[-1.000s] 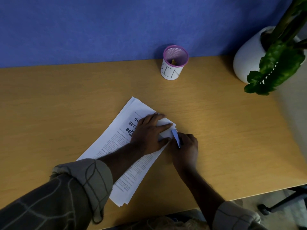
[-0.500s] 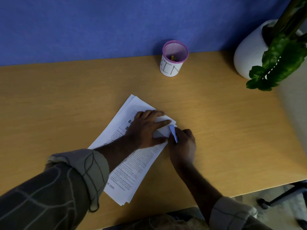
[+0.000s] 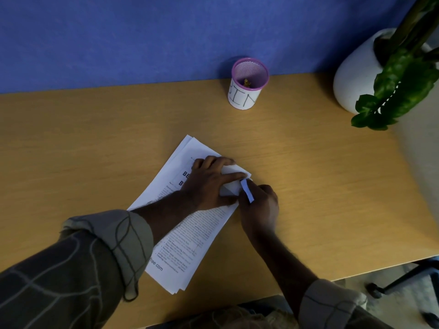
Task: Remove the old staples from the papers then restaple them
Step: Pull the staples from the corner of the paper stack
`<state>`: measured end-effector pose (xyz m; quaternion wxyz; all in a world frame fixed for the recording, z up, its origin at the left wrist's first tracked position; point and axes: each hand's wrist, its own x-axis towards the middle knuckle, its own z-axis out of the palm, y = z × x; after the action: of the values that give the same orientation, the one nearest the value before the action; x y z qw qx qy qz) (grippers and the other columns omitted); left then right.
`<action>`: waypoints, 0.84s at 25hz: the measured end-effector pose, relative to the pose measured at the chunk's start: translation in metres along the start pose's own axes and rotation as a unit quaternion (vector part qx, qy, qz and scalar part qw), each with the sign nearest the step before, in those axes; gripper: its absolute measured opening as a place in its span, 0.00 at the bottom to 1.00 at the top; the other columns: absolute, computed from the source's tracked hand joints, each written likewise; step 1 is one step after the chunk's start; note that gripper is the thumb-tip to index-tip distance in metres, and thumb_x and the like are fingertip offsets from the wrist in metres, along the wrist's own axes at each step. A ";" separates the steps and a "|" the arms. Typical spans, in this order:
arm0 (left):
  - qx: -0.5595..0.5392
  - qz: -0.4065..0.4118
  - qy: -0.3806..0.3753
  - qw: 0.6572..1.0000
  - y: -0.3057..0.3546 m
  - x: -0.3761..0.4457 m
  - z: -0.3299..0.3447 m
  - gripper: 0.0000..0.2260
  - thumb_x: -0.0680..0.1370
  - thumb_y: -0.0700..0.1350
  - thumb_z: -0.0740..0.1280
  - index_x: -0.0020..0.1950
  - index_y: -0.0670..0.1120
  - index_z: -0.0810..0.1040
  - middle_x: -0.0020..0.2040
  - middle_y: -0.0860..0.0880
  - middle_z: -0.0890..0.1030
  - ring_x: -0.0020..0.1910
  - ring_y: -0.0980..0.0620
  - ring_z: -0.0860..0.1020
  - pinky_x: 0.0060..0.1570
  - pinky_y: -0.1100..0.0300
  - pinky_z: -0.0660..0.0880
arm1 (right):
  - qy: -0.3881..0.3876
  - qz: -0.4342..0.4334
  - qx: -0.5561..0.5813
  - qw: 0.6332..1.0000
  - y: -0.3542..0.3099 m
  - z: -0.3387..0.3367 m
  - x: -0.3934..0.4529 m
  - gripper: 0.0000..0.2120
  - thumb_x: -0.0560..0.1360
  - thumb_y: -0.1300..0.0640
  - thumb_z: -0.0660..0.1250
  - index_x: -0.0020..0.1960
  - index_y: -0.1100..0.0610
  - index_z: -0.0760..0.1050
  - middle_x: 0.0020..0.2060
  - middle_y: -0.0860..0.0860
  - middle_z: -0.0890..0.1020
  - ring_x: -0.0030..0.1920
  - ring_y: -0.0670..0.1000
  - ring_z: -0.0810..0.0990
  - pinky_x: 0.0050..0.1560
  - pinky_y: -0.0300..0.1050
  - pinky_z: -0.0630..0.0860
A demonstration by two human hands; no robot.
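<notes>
A stack of printed papers (image 3: 190, 236) lies slanted on the wooden desk (image 3: 95, 148). My left hand (image 3: 211, 184) presses flat on the upper part of the stack, fingers spread toward its top right corner. My right hand (image 3: 260, 207) is closed around a small light-blue tool (image 3: 247, 191), whose tip sits at that corner beside my left index finger. The staple itself is hidden under the fingers and tool.
A pink mesh cup labelled "BIN" (image 3: 247, 86) stands at the back of the desk against the blue partition (image 3: 166, 32), with something small inside. A white pot with a green plant (image 3: 361, 72) stands at the back right. The desk's front edge and a chair base (image 3: 399, 279) lie lower right.
The view has shifted slightly. Both hands stay at the stack's top right corner, with the blue tool still pressed there; the right hand has edged a little upward along the corner.
</notes>
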<state>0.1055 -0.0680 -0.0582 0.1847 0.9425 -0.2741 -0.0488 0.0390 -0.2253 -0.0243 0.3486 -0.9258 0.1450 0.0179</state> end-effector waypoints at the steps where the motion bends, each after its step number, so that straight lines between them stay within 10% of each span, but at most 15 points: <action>1: -0.002 -0.001 0.000 1.000 0.001 0.000 0.000 0.30 0.69 0.70 0.65 0.70 0.65 0.72 0.71 0.51 0.72 0.66 0.46 0.69 0.61 0.46 0.66 | -0.001 0.004 0.010 1.000 0.000 0.000 0.001 0.14 0.77 0.57 0.66 0.61 0.51 0.79 0.45 0.53 0.78 0.49 0.55 0.77 0.43 0.49 0.77; 21: -0.012 -0.019 0.002 1.000 0.006 0.002 -0.003 0.29 0.69 0.72 0.62 0.68 0.67 0.73 0.69 0.52 0.72 0.65 0.48 0.69 0.59 0.49 0.63 | 0.017 -0.155 -0.035 0.987 0.018 0.001 0.005 0.18 0.75 0.64 0.69 0.65 0.59 0.78 0.44 0.58 0.79 0.47 0.59 0.75 0.43 0.51 0.75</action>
<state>0.1047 -0.0726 -0.0530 0.1959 0.9453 -0.2553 -0.0539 0.0387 -0.2385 -0.0375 0.3116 -0.9490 0.0051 -0.0473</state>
